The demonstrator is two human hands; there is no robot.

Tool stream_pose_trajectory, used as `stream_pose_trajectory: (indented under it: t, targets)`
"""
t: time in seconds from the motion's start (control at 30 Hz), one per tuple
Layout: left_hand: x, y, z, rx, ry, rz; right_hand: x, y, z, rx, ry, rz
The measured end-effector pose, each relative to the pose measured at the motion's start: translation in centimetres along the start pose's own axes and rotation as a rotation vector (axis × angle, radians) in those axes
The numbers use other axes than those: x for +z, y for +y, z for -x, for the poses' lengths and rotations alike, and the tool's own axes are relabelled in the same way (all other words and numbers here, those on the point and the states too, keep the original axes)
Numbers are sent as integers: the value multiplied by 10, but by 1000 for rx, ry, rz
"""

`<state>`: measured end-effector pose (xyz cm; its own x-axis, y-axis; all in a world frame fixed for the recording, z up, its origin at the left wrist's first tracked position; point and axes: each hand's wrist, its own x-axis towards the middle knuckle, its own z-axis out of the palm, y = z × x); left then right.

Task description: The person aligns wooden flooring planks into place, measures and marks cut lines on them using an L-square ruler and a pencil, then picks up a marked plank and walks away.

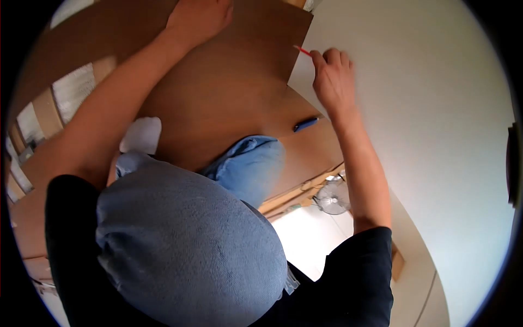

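My right hand (334, 79) is closed around a red pencil (303, 51), whose tip points left over the right edge of a brown board (245, 60). At the top of the view, my left hand (201, 19) rests on the same board, with its fingers partly cut off by the frame edge; what they hold, if anything, is hidden. A blue utility knife (305, 125) lies on the brown surface below my right hand, near the pale wall. My knees in blue jeans are on the brown surface.
A pale curved wall (436, 136) rises along the right side. Wooden slats (48, 113) with light material between them show at the left. Below the brown surface's lower right edge stands a fan (332, 197), at a lower level.
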<state>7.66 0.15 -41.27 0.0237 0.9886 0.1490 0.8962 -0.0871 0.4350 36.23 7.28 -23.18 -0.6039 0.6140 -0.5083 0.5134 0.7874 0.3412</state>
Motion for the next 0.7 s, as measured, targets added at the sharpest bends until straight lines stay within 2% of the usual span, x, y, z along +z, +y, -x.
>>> stream_pose_trajectory:
  t: [0.03, 0.1, 0.13, 0.17, 0.23, 0.33, 0.37, 0.43, 0.57, 0.7]
  targets:
    - [5, 0, 0, -19, 49, -34, -8, -14, 19, 83, 139, -160]
    - [11, -1, 0, -33, 82, -60, -8, -47, 71, 75, 153, -340]
    - [12, -3, 0, 29, 100, -84, 6, -64, 100, 62, 129, -426]
    - [14, -2, 0, -8, 85, -67, 11, -81, 124, 74, 67, -543]
    - [14, -1, -3, -55, 28, -60, 48, -105, 177, 163, 49, -784]
    - [18, 0, 0, -50, -14, -107, 109, -147, 237, 360, 84, -957]
    - [19, -1, 1, -88, -22, -137, 114, -151, 237, 386, 111, -963]
    - [16, 0, 1, -61, -16, -151, 114, -154, 233, 592, 175, -1028]
    - [17, 1, 3, -67, -56, -189, 120, -147, 246, 566, 224, -1120]
    - [16, 3, 0, -50, -7, -201, 132, -140, 262, 530, 220, -1137]
